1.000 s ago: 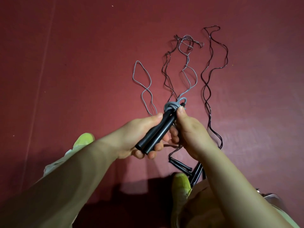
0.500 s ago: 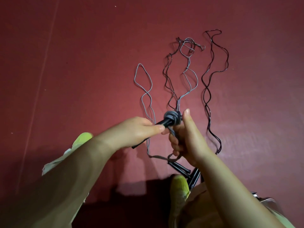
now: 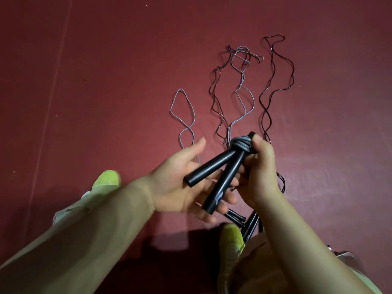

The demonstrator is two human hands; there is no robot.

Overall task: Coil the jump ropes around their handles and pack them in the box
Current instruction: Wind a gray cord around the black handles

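Handles [image 3: 220, 172] run lower-left from coil [image 3: 241, 144] pinched by right hand [image 3: 259, 172]; left hand [image 3: 186, 183] spread beneath, apparently just cradling.

My right hand [image 3: 259, 168] pinches the top of two black handles [image 3: 216, 172], where a few turns of grey rope [image 3: 241, 143] are wound round them. The handles splay apart downward across my left hand [image 3: 186, 181], which lies open beneath them, fingers straight. Beyond my hands, loose grey rope and black ropes [image 3: 273, 85] lie in wavy lines on the red floor [image 3: 106, 81]. Below my hands, more black handles [image 3: 250, 225] lie beside my yellow-green shoe [image 3: 232, 236].
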